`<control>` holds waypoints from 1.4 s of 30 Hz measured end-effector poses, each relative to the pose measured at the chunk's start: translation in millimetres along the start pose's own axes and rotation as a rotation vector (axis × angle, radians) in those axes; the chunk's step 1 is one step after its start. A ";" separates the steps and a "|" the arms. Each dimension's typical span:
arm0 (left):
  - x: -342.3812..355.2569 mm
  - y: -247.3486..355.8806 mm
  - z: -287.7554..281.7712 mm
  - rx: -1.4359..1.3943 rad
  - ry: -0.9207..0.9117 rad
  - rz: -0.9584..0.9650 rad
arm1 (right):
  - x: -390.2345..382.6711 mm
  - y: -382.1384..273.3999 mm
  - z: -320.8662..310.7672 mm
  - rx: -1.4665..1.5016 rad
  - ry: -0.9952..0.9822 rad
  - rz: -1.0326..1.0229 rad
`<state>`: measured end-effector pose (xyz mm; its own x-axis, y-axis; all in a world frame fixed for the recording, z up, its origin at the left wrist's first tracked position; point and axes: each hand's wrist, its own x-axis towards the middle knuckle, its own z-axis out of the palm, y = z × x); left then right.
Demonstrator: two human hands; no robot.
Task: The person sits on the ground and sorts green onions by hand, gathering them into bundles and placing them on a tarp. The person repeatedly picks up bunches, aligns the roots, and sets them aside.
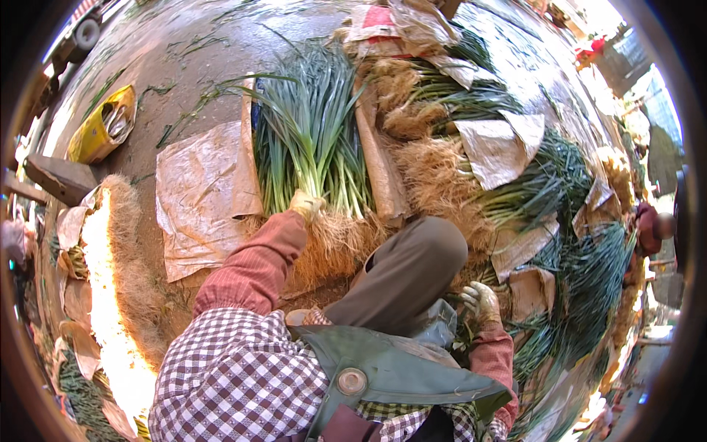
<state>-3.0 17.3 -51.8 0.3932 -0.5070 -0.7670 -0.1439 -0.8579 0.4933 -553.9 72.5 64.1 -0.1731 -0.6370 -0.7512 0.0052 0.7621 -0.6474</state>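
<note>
A pile of long green onions [313, 125] lies in front of me, leaves pointing away and tan roots [335, 247] toward me. My left hand [306, 205], in a pale glove, is closed around the white lower stalks of some onions on top of the pile. Off to the right, beside my raised knee, my right hand [482, 303] wears a similar glove. Its fingers are apart and slightly bent, with nothing visible in them. Near it are root ends and a sheet of tan wrapping [532, 291]. The undersides of both hands are hidden.
Brown sheeting [206, 199] lies left of the pile, with a rolled edge [379, 155] along its right. More onion bundles [545, 177] are stacked at right, partly covered by sheets. A yellow bag [103, 125] and a wooden block [60, 179] stand at left.
</note>
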 end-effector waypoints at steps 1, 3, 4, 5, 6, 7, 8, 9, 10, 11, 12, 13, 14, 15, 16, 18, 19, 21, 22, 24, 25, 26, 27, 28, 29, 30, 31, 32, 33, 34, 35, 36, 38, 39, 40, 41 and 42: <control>4.3 -22.0 -17.3 -0.032 0.050 -0.018 | 18.2 -8.8 31.5 -0.038 -0.062 -0.024; -84.1 27.7 -11.9 0.053 0.014 -0.017 | 24.5 -33.9 48.7 -0.127 -0.183 -0.062; -92.2 24.7 -14.4 0.035 0.077 0.011 | 39.9 -40.7 64.5 -0.205 -0.353 -0.237; -100.3 19.0 -14.9 0.019 0.138 0.040 | 59.2 -41.7 80.2 -0.278 -0.522 -0.412; -114.5 19.7 -22.5 -0.037 0.137 0.063 | 85.6 -42.9 86.1 -0.552 -0.520 -0.621; -130.6 25.9 -44.2 -0.149 0.024 0.110 | 99.8 -50.5 101.9 -0.807 -0.470 -0.847; -109.1 18.3 -62.9 -0.035 -0.034 0.129 | 110.3 -51.8 115.8 -0.640 -0.517 -0.692; -101.9 8.3 -81.3 0.009 0.105 0.156 | 107.8 -58.1 139.3 -0.527 -0.534 -0.538; -92.2 -0.9 -97.4 0.054 0.235 0.177 | 101.8 -66.9 162.0 -0.412 -0.522 -0.387; -93.3 -6.4 -108.2 0.035 0.551 0.212 | 92.1 -77.5 182.1 -0.354 -0.468 -0.242; -75.0 -21.6 -117.9 0.153 0.833 0.196 | 86.0 -85.1 197.4 -0.297 -0.413 -0.102; -49.0 -41.9 -131.4 0.279 1.121 0.171 | 87.0 -88.0 209.9 -0.372 -0.412 -0.129; -19.5 -70.8 -153.3 0.312 1.136 0.120 | 89.5 -89.1 220.8 -0.450 -0.413 -0.154; 4.7 -91.4 -169.9 0.348 1.141 0.069 | 91.2 -88.7 228.9 -0.527 -0.406 -0.175; 12.6 -92.2 -174.3 0.322 1.080 -0.045 | 89.6 -88.8 233.2 -0.550 -0.388 -0.179; 30.4 -92.7 -180.7 0.265 0.950 -0.257 | 92.0 -91.1 234.7 -0.575 -0.369 -0.181; 45.6 -105.2 -186.7 0.191 0.894 -0.333 | 94.8 -91.9 239.4 -0.586 -0.370 -0.187; 78.2 -172.3 -198.9 0.040 0.806 -0.506 | 98.6 -90.5 260.1 -0.584 -0.393 -0.160; 87.4 -216.4 -196.2 -0.059 0.838 -0.410 | 93.3 -91.4 272.6 -0.585 -0.410 -0.169; 105.9 -227.6 -174.1 -0.393 0.762 -0.495 | 91.3 -97.3 276.9 -0.569 -0.420 -0.190; 111.7 -231.4 -167.0 -0.560 0.726 -0.535 | 92.3 -96.3 279.5 -0.517 -0.426 -0.162; 115.3 -236.2 -161.4 -0.726 0.691 -0.577 | 92.4 -93.0 283.5 -0.465 -0.435 -0.133; 110.4 -263.2 -177.5 -0.722 0.774 -0.572 | 91.0 -88.4 296.8 -0.418 -0.491 -0.094; 108.3 -269.5 -187.3 -0.712 0.828 -0.564 | 86.8 -89.7 303.9 -0.418 -0.555 -0.039; 101.5 -278.4 -197.4 -0.645 0.857 -0.526 | 85.7 -87.6 311.7 -0.460 -0.570 -0.043; 107.5 -236.5 -168.5 -0.512 0.816 -0.389 | 88.0 -89.5 304.9 -0.496 -0.501 -0.068; 94.0 -190.0 -146.7 -0.391 0.793 -0.212 | 87.2 -91.6 299.3 -0.524 -0.454 -0.092; 64.2 -153.7 -132.0 -0.280 0.777 -0.005 | 89.1 -89.8 296.5 -0.509 -0.465 -0.109; 30.0 -128.9 -119.6 -0.128 0.722 0.204 | 92.9 -83.5 293.6 -0.493 -0.492 -0.123; 10.1 -124.9 -107.7 0.157 0.696 0.386 | 96.3 -77.6 293.7 -0.483 -0.528 -0.134; -7.4 -120.2 -94.2 0.428 0.694 0.580 | 99.9 -72.6 294.6 -0.499 -0.524 -0.118; -3.9 -137.0 -78.7 0.464 0.725 0.649 | 102.1 -69.4 294.8 -0.514 -0.515 -0.106; 2.6 -141.1 -68.1 -0.013 0.441 0.292 | 105.8 -66.3 295.7 -0.509 -0.529 -0.089; 0.7 -132.5 -70.2 0.181 0.472 0.403 | 106.7 -66.8 291.0 -0.487 -0.539 -0.084; -6.7 -130.1 -71.4 0.372 0.507 0.505 | 103.3 -68.0 291.0 -0.472 -0.556 -0.078; -11.8 -129.3 -70.1 0.565 0.539 0.605 | 98.8 -71.1 290.8 -0.481 -0.542 -0.078; -17.0 -129.1 -68.3 0.527 0.637 0.680 | 83.3 -78.8 297.4 -0.488 -0.537 -0.073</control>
<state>70.9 142.4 -74.5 0.4624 -0.8860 0.0327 -0.8257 -0.4169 0.3800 -275.8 -75.1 14.3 0.3517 -0.5615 -0.7490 -0.4492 0.6008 -0.6613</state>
